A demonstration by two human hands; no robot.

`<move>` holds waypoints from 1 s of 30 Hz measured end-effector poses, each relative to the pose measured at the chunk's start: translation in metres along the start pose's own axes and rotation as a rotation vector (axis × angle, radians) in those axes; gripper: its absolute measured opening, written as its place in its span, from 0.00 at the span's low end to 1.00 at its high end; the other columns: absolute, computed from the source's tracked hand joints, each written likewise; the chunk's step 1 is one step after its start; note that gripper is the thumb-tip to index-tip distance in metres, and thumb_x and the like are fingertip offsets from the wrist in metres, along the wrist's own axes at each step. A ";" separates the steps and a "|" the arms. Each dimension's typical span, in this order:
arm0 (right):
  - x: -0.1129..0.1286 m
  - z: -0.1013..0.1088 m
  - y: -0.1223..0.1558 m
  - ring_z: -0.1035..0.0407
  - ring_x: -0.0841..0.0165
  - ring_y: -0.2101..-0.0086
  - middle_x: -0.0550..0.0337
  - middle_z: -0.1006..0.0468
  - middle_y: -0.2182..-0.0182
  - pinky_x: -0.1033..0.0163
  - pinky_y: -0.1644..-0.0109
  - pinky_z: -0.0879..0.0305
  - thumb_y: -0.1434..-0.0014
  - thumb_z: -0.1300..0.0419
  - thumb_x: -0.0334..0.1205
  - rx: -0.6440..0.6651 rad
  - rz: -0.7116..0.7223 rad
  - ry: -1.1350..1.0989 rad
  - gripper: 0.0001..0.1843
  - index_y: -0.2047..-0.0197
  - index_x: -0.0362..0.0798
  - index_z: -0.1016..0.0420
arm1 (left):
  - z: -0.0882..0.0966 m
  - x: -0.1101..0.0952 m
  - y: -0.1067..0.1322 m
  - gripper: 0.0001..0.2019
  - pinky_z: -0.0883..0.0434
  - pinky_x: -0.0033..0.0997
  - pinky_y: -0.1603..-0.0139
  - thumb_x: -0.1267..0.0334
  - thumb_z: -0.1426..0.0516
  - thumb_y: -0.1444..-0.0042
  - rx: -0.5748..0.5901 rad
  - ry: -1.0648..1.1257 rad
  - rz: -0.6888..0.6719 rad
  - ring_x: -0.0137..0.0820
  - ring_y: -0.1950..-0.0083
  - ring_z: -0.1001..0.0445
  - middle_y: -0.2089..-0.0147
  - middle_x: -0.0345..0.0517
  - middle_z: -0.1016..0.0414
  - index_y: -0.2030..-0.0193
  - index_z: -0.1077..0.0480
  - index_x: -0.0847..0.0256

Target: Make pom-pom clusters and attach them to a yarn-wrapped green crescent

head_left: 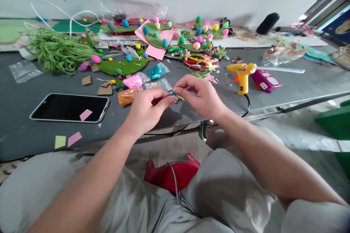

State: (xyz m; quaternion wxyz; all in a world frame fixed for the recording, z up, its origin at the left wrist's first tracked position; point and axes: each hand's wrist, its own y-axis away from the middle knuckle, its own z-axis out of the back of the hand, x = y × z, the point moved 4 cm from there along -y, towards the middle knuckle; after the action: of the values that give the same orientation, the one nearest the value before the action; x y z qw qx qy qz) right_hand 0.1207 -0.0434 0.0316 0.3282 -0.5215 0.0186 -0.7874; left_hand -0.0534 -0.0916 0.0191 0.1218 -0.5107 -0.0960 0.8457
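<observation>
My left hand (146, 107) and my right hand (201, 96) meet above the near edge of the dark table (27, 134). Both pinch one small craft piece (177, 96), green with a bit of teal and pink; most of it is hidden by the fingers. Just behind my hands lie little plastic bags of pom-poms: orange (127, 96), pink (133, 81) and teal (156, 71). A yellow glue gun (242, 74) stands to the right of my right hand, its cord running off the table edge.
A black phone (69, 107) lies at the left with a pink paper scrap on it. Green yarn (57, 49), green felt pieces with pom-poms (124, 66), red scissors (194, 64) and a purple packet (265, 80) crowd the back. A red thing (172, 174) sits between my knees.
</observation>
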 end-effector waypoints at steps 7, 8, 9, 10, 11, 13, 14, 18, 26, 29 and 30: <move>-0.005 0.009 -0.002 0.26 0.66 0.57 0.55 0.19 0.52 0.62 0.57 0.30 0.38 0.30 0.52 0.025 -0.017 -0.092 0.18 0.50 0.50 0.16 | -0.004 0.000 0.002 0.15 0.39 0.30 0.71 0.49 0.33 0.41 0.078 0.038 0.072 0.28 0.72 0.36 0.70 0.39 0.29 0.55 0.19 0.57; -0.005 0.007 -0.001 0.25 0.66 0.56 0.55 0.19 0.50 0.62 0.56 0.30 0.39 0.30 0.52 0.060 -0.017 -0.095 0.19 0.49 0.51 0.16 | -0.005 0.001 0.002 0.17 0.39 0.30 0.71 0.49 0.32 0.42 0.102 0.046 0.081 0.28 0.71 0.36 0.69 0.39 0.29 0.53 0.19 0.57; -0.006 0.005 0.000 0.25 0.65 0.56 0.54 0.19 0.50 0.62 0.56 0.29 0.39 0.29 0.51 0.085 -0.022 -0.091 0.19 0.49 0.51 0.15 | -0.006 0.001 0.002 0.17 0.39 0.30 0.71 0.49 0.32 0.43 0.115 0.048 0.079 0.28 0.71 0.35 0.69 0.39 0.29 0.53 0.19 0.57; -0.006 0.002 0.001 0.25 0.65 0.56 0.54 0.18 0.51 0.62 0.56 0.29 0.39 0.29 0.51 0.096 -0.028 -0.085 0.18 0.50 0.51 0.15 | -0.006 0.001 0.002 0.16 0.38 0.30 0.70 0.49 0.32 0.42 0.115 0.046 0.069 0.28 0.71 0.35 0.69 0.39 0.29 0.55 0.19 0.58; -0.005 0.000 0.002 0.25 0.66 0.58 0.54 0.17 0.54 0.62 0.57 0.30 0.39 0.30 0.51 0.092 -0.032 -0.082 0.16 0.52 0.50 0.14 | -0.006 0.000 0.001 0.14 0.38 0.30 0.70 0.49 0.33 0.41 0.101 0.041 0.054 0.28 0.70 0.34 0.69 0.39 0.29 0.58 0.19 0.58; -0.004 -0.004 0.002 0.26 0.66 0.61 0.55 0.17 0.60 0.62 0.59 0.31 0.38 0.31 0.51 0.058 -0.042 -0.081 0.14 0.57 0.49 0.13 | -0.005 0.000 0.000 0.13 0.37 0.31 0.68 0.50 0.35 0.38 0.049 0.029 0.015 0.29 0.69 0.33 0.69 0.40 0.28 0.63 0.20 0.57; -0.004 -0.004 0.001 0.26 0.67 0.63 0.56 0.17 0.63 0.62 0.60 0.31 0.38 0.31 0.52 0.038 -0.051 -0.085 0.15 0.60 0.48 0.13 | -0.004 0.000 -0.001 0.13 0.37 0.31 0.67 0.50 0.36 0.37 0.019 0.022 -0.007 0.30 0.68 0.33 0.69 0.40 0.27 0.65 0.20 0.57; -0.010 0.004 -0.004 0.29 0.68 0.67 0.58 0.18 0.68 0.62 0.62 0.32 0.39 0.31 0.56 -0.053 -0.123 -0.111 0.19 0.63 0.47 0.16 | -0.001 -0.001 -0.001 0.13 0.36 0.32 0.66 0.52 0.36 0.36 -0.058 -0.011 -0.083 0.31 0.67 0.32 0.69 0.41 0.27 0.68 0.21 0.57; -0.013 0.006 -0.004 0.23 0.64 0.57 0.53 0.16 0.54 0.60 0.54 0.26 0.41 0.30 0.59 0.018 -0.117 -0.156 0.25 0.49 0.48 0.16 | -0.005 0.001 0.002 0.13 0.38 0.29 0.71 0.53 0.32 0.41 0.052 0.007 0.046 0.26 0.71 0.35 0.63 0.39 0.25 0.55 0.20 0.58; -0.008 -0.006 -0.002 0.24 0.66 0.61 0.54 0.16 0.60 0.62 0.59 0.29 0.38 0.32 0.58 0.049 -0.079 -0.120 0.21 0.57 0.47 0.14 | -0.006 0.000 0.000 0.10 0.37 0.30 0.68 0.54 0.36 0.36 0.030 -0.007 -0.014 0.27 0.68 0.33 0.68 0.38 0.29 0.61 0.20 0.58; -0.008 -0.007 -0.003 0.25 0.67 0.63 0.55 0.16 0.63 0.62 0.60 0.30 0.38 0.32 0.58 0.032 -0.065 -0.098 0.21 0.60 0.46 0.14 | -0.006 0.000 -0.001 0.10 0.37 0.30 0.67 0.55 0.37 0.35 0.010 -0.013 -0.039 0.28 0.68 0.33 0.69 0.38 0.30 0.63 0.21 0.59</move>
State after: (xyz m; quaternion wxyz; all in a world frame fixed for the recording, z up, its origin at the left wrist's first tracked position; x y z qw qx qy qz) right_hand 0.1154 -0.0395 0.0229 0.3110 -0.5546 -0.0270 -0.7713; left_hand -0.0483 -0.0907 0.0171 0.1403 -0.5027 -0.1023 0.8468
